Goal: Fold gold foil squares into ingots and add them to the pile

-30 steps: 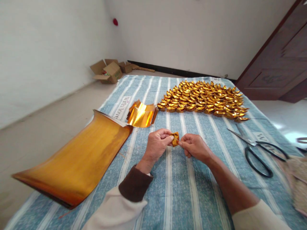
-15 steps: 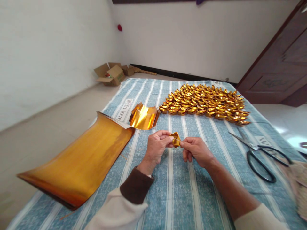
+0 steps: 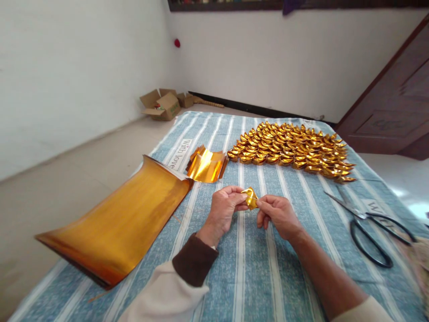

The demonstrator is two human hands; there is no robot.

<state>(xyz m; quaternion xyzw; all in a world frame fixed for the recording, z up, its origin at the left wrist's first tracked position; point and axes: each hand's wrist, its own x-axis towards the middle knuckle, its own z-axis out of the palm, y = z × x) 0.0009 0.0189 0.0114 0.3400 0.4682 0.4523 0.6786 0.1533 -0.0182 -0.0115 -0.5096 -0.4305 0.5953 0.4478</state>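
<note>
— Gold ingots point(image 3: 291, 150), many rows, lie finished at the far side of the cloth point(image 3: 254, 268). And the hands?
— Left hand point(image 3: 223, 210) and right hand point(image 3: 278, 214) both pinch one half-folded foil piece point(image 3: 250, 198) above the cloth. Much foil is left: a big stack point(image 3: 117, 223) and cut squares point(image 3: 206, 165).

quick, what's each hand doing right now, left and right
Left hand: closed, pinching the small folded gold foil paper piece.
Right hand: closed, pinching the same piece from its other side.
</note>
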